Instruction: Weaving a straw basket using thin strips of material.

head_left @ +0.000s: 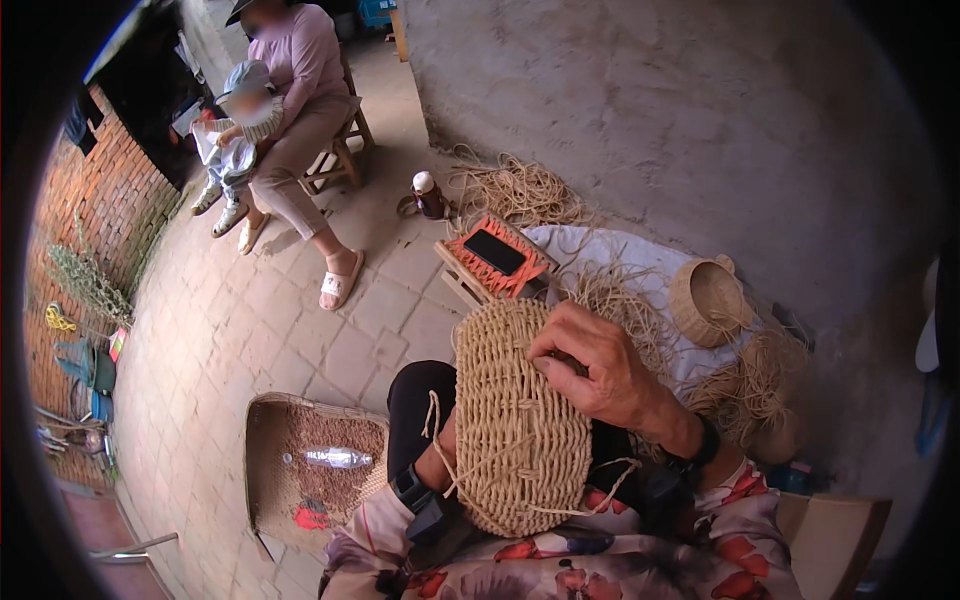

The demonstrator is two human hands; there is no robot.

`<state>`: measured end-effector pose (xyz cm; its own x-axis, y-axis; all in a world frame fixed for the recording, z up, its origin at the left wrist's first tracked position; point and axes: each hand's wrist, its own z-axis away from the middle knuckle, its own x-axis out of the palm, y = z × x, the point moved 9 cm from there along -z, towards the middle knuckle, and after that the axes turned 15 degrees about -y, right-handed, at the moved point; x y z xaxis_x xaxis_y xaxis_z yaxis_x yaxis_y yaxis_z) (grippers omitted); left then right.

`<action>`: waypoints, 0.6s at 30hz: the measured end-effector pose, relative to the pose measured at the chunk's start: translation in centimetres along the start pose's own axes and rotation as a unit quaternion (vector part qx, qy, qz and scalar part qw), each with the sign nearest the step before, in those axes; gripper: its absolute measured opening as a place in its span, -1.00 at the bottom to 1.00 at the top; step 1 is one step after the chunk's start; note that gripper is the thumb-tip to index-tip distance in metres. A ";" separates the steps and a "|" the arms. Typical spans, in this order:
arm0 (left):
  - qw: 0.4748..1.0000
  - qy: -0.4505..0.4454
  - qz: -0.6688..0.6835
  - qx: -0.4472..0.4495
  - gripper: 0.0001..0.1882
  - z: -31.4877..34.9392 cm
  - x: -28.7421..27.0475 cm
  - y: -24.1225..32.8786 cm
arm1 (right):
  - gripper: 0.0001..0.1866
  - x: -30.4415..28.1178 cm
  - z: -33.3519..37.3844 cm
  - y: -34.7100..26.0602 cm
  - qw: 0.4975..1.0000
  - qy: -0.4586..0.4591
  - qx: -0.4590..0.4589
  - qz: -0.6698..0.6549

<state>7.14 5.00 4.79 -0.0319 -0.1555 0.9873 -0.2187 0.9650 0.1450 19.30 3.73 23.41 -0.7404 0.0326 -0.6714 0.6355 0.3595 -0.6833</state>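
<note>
A pale straw-coloured woven basket (515, 440) rests on my lap, its tightly ribbed side toward me. Loose cord ends stick out from its left and lower edges. My right hand (592, 365) lies over its upper right part, thumb and forefinger pinched together against the weave. Whatever they grip is too small or hidden to make out. Behind the basket's left edge goes my left hand (441, 460); only the area at the wrist shows and the fingers are hidden.
Ahead stands a small stool (470, 262) with a phone (495, 252) on its orange seat. Cord (520, 190) and a round woven basket (695, 300) lie beyond and right. A shallow tray (262, 470) holding a plastic bottle (337, 457) sits left. A seated person (300, 60) holds a child.
</note>
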 end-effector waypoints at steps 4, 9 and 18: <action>1.000 0.001 0.003 -0.005 -0.47 0.0 -0.2 -0.3 | -0.90 -0.1 0.1 -0.5 1.000 0.012 -0.028 0.001; 1.000 0.004 0.002 -0.008 -0.48 0.0 -0.1 -0.4 | -0.87 -0.1 0.3 -0.3 1.000 0.005 -0.013 -0.021; 1.000 0.009 -0.001 -0.008 -0.51 0.1 0.1 -0.2 | -0.83 0.1 0.6 0.0 1.000 0.014 0.007 -0.025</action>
<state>7.05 4.77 4.84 -0.0141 -0.1536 0.9880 -0.2038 0.9678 0.1475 19.36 3.13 23.21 -0.7765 0.0412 -0.6288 0.6009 0.3485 -0.7193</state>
